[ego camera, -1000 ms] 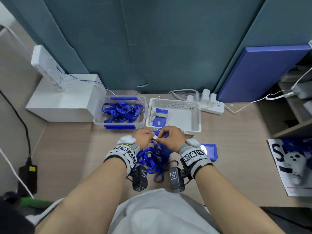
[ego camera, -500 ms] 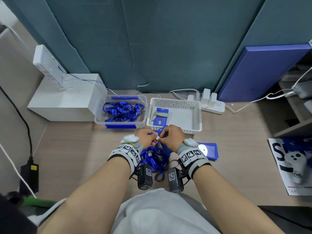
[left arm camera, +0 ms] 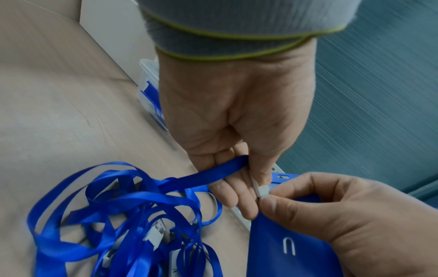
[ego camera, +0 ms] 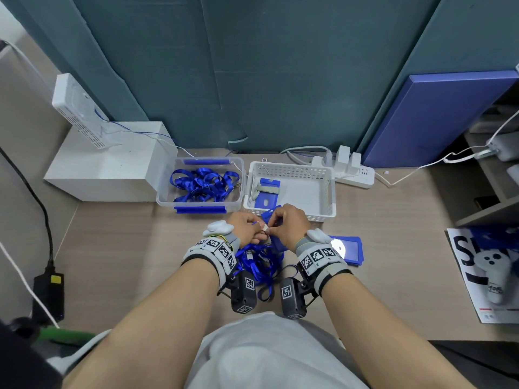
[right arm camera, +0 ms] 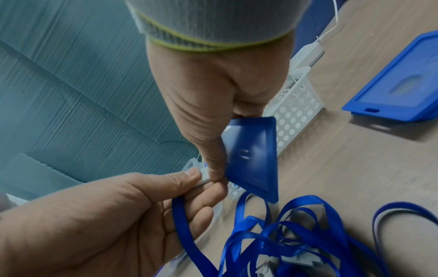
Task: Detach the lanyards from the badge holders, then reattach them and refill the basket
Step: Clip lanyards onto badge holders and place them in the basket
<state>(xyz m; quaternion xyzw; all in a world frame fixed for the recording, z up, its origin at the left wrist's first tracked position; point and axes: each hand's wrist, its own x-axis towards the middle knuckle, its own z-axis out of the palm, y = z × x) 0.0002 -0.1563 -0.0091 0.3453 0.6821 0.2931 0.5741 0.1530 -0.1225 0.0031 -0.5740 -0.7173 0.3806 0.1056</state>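
Note:
Both hands meet just in front of the white basket (ego camera: pixel 331 192). My left hand (ego camera: pixel 248 227) (left arm camera: pixel 237 135) pinches the white clip (left arm camera: pixel 260 189) (right arm camera: pixel 203 180) of a blue lanyard (left arm camera: pixel 208 173) (right arm camera: pixel 182 221), whose ribbon runs over its fingers. My right hand (ego camera: pixel 286 226) (right arm camera: pixel 213 105) grips a blue badge holder (right arm camera: pixel 251 159) (left arm camera: pixel 291 249) and its thumb tip meets the clip. A tangled pile of blue lanyards (ego camera: pixel 259 265) (left arm camera: pixel 123 221) lies on the desk under the hands. One badge holder (ego camera: pixel 265 193) lies inside the basket.
A clear bin (ego camera: pixel 165 200) holding several blue lanyards (ego camera: pixel 202 183) stands left of the basket. Another blue badge holder (ego camera: pixel 346 249) (right arm camera: pixel 398 80) lies on the desk at right. Power strip (ego camera: pixel 351 171) behind the basket, white box (ego camera: pixel 109 167) at left, magazine (ego camera: pixel 483 273) at right.
Both hands have moved slightly away from me, toward the basket, still holding the clip and badge holder together. The lanyard pile stays in place.

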